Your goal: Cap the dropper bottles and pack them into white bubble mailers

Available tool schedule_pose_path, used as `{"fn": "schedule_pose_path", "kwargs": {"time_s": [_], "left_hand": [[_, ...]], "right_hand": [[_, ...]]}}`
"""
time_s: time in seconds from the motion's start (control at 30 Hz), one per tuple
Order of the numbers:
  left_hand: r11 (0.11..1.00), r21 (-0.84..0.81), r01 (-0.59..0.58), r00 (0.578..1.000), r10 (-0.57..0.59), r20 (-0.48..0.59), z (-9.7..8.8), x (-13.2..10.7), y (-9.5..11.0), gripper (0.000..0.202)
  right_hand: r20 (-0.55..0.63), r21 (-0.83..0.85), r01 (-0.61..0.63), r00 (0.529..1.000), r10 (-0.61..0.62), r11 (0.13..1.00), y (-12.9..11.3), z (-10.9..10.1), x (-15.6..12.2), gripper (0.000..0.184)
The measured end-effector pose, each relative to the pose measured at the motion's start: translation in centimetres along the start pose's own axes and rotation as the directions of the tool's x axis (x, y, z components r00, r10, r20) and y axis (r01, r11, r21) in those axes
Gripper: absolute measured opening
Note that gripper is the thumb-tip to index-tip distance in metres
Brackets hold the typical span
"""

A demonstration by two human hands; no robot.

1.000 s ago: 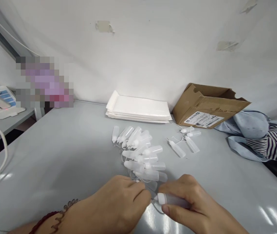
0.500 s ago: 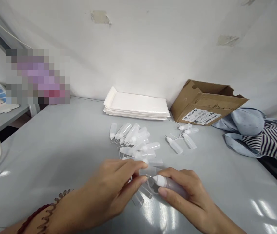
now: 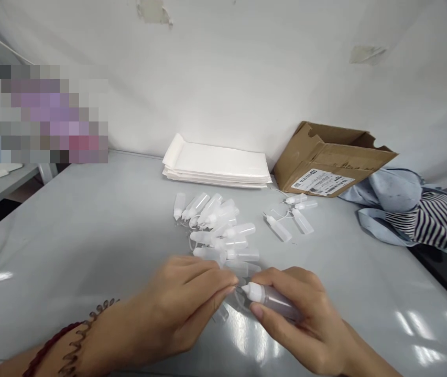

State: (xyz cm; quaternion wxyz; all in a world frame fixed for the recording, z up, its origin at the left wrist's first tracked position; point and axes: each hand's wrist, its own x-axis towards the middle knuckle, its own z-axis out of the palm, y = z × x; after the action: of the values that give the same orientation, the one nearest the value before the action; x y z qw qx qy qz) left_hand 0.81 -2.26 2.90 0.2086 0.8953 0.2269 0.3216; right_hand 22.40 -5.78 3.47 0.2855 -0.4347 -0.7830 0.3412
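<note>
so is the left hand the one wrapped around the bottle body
No, the right hand is wrapped around the bottle, whose tip points toward the left hand.

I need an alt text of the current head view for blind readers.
The right hand holds a plastic bottle, its tip toward the pinching left hand. Beyond, similar bottles lie on a grey table before flat white packets and a cardboard box.

White wall (image 3: 223, 78) dead ahead, marked by torn patches (image 3: 154, 11)! Below, the grey table (image 3: 89, 225) gleams, bright reflections (image 3: 420, 324) streaking its surface.
</note>
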Motion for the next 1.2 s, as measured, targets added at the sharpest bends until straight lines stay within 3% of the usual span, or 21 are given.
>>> {"fn": "schedule_pose_path", "kwargs": {"time_s": [0.37, 0.63, 0.8, 0.9, 0.97, 1.03, 1.1, 1.2], "left_hand": [[0.983, 0.162, -0.084, 0.996, 0.081, 0.028, 0.8, -0.8, 0.7, 0.025], [0.962, 0.227, -0.152, 0.987, 0.134, 0.093, 0.6, -0.4, 0.8, 0.025], [0.973, 0.182, -0.141, 0.973, 0.102, 0.209, 1.0, -0.4, 0.1, 0.017], [0.969, 0.219, -0.111, 0.986, 0.079, 0.15, 0.6, -0.4, -0.4, 0.015], [0.956, 0.29, -0.045, 0.999, 0.047, 0.002, -0.2, -0.2, -0.9, 0.013], [0.92, 0.371, 0.129, 0.981, -0.064, -0.183, -1.2, 0.1, -1.5, 0.012], [0.809, 0.444, 0.384, 0.916, -0.273, -0.295, -2.1, 0.4, -2.1, 0.014], [0.516, 0.579, 0.632, 0.747, -0.604, -0.277, -2.7, 1.1, -2.9, 0.017]], "right_hand": [[0.058, 0.118, 0.008, 0.998, -0.015, 0.993, 0.6, 0.2, 0.0, 0.011], [0.093, 0.034, 0.033, 0.995, -0.037, 0.999, 0.7, 0.2, 0.0, 0.009], [0.041, -0.094, 0.12, 0.992, -0.116, 0.988, 1.0, 0.4, -0.1, 0.005], [-0.095, -0.147, 0.147, 0.982, -0.162, 0.978, 1.3, 0.3, 0.0, 0.017], [-0.235, -0.192, 0.108, 0.96, -0.152, 0.976, 1.7, 0.0, 0.2, 0.02], [-0.354, -0.236, -0.001, 0.931, -0.085, 0.972, 2.2, -0.5, 0.4, 0.018], [-0.418, -0.296, -0.146, 0.908, 0.009, 0.944, 2.9, -1.0, 0.6, 0.017], [-0.433, -0.475, -0.296, 0.899, 0.073, 0.828, 4.4, -1.5, 0.8, 0.025]]}}
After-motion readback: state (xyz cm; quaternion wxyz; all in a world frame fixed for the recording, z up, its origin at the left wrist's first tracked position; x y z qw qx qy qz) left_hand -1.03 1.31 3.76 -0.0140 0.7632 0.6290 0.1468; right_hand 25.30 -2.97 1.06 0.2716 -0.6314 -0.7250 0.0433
